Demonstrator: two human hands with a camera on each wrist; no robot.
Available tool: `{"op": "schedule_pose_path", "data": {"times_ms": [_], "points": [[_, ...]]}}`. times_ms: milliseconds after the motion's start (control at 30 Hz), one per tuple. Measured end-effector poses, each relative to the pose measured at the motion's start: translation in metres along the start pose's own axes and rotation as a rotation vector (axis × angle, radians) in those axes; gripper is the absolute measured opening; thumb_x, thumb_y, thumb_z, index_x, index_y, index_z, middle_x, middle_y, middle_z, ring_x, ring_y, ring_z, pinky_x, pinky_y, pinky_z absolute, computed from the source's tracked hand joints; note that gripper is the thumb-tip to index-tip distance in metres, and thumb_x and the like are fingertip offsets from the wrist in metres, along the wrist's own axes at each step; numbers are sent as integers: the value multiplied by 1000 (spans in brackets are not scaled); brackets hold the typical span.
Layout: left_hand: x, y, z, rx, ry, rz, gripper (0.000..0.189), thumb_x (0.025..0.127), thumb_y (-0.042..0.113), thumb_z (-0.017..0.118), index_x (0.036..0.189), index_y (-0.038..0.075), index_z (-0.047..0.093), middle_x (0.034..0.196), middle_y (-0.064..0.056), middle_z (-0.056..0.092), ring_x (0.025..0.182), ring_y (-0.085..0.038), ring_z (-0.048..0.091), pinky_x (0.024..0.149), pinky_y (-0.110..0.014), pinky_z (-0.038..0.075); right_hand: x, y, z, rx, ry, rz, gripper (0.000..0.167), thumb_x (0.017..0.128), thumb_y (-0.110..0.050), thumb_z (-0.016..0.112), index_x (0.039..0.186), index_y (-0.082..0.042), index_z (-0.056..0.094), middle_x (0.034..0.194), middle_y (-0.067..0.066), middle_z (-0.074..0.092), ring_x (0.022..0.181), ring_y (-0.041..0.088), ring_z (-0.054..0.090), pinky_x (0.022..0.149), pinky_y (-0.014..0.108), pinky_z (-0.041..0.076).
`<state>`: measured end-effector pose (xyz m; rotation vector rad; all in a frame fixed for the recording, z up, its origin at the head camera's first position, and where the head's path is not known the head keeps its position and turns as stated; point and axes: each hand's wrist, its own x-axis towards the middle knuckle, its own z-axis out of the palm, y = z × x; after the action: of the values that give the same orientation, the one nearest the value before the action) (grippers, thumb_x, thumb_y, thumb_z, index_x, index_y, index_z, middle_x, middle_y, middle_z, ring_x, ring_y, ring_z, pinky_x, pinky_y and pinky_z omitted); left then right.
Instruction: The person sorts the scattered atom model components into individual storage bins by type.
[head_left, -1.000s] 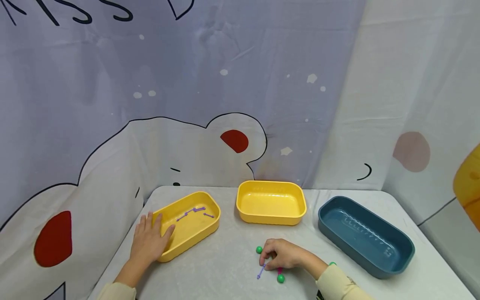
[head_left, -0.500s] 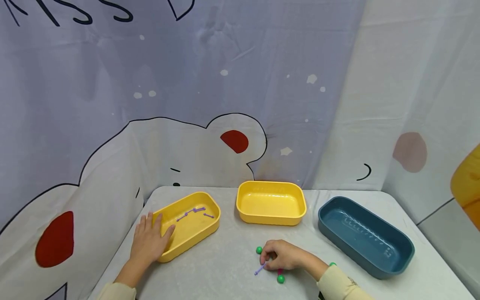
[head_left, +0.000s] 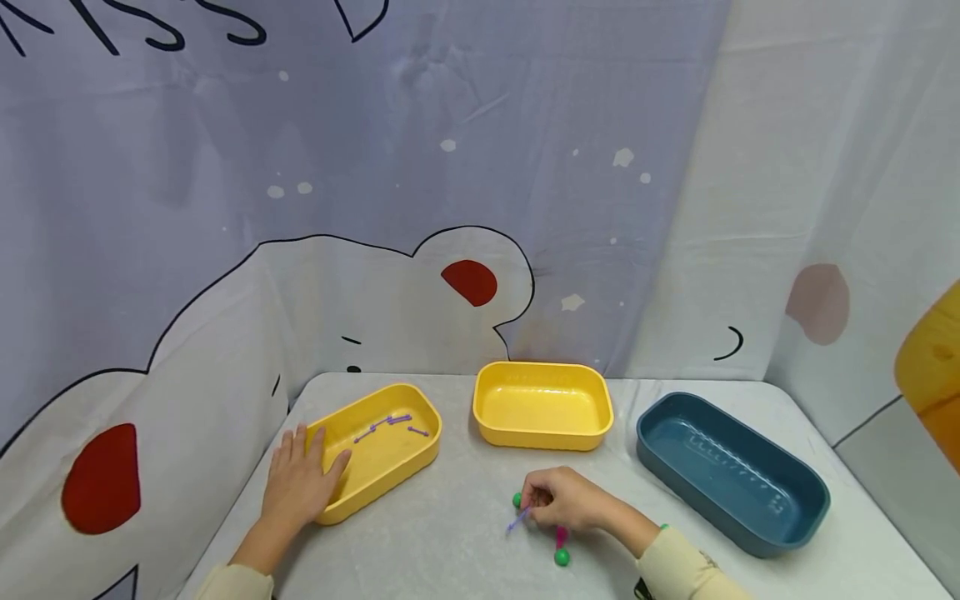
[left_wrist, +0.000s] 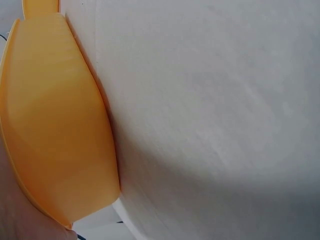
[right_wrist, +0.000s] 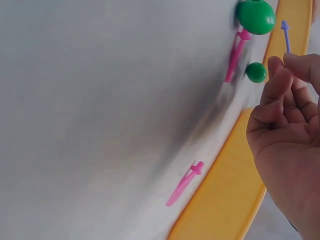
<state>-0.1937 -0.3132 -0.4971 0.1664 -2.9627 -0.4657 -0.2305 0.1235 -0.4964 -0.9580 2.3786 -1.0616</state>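
Note:
My right hand (head_left: 566, 497) pinches a thin purple stick with small knobbed ends (head_left: 517, 522) between thumb and fingertips, over the middle front of the table. The stick's free end (right_wrist: 285, 26) points away from the fingers in the right wrist view. Close by lie a green ball (head_left: 517, 500), partly covered by the hand, and another green ball (head_left: 562, 557) beside a pink stick-like piece (head_left: 561, 538). Fingers straight and thumb spread, my left hand (head_left: 296, 483) rests on the near left end of a yellow tray (head_left: 390, 481), where several purple sticks (head_left: 400, 419) lie.
A second yellow tray (head_left: 543, 439) stands at the back middle. To the right is a dark blue tray (head_left: 720, 510), set at an angle. Another pink piece (right_wrist: 185, 184) lies on the table in the right wrist view. A printed curtain (head_left: 390, 167) hangs behind the table.
My right hand has risen slightly in the head view with the purple stick, whose free end has swung left and up. More of the pink piece shows. The left hand stays put.

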Motion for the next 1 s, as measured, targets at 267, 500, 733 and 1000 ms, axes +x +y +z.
{"op": "schedule_pose_path", "data": {"times_ms": [267, 500, 733, 1000], "points": [[1, -1, 0, 12, 10, 7, 86, 104, 62, 34, 153, -8, 30, 159, -40, 13, 147, -58, 8, 119, -69, 6, 7, -10, -7, -45, 34, -4, 15, 87, -7, 73, 88, -20, 67, 73, -12, 58, 67, 1, 52, 62, 19, 45], [1, -1, -1, 5, 3, 7, 87, 104, 63, 32, 153, -8, 30, 159, -39, 13, 147, -58, 7, 119, -69, 6, 17, -22, -15, -27, 94, -55, 12, 88, -7, 73, 91, -17, 67, 78, -9, 60, 72, 4, 54, 66, 20, 48], [1, -2, 1, -1, 16, 13, 85, 104, 61, 34, 153, -8, 31, 159, -39, 14, 147, -58, 8, 118, -69, 6, 27, -36, -19, 18, 129, -89, 8, 90, -9, 73, 94, -13, 68, 82, -7, 63, 74, 6, 55, 69, 20, 50], [0, -3, 2, 7, 18, 9, 85, 104, 62, 33, 153, -7, 31, 159, -39, 14, 147, -58, 9, 119, -69, 7, 43, -48, -17, 20, 162, -92, 7, 91, -9, 74, 94, -13, 69, 82, -6, 63, 75, 8, 56, 68, 19, 50]]}}
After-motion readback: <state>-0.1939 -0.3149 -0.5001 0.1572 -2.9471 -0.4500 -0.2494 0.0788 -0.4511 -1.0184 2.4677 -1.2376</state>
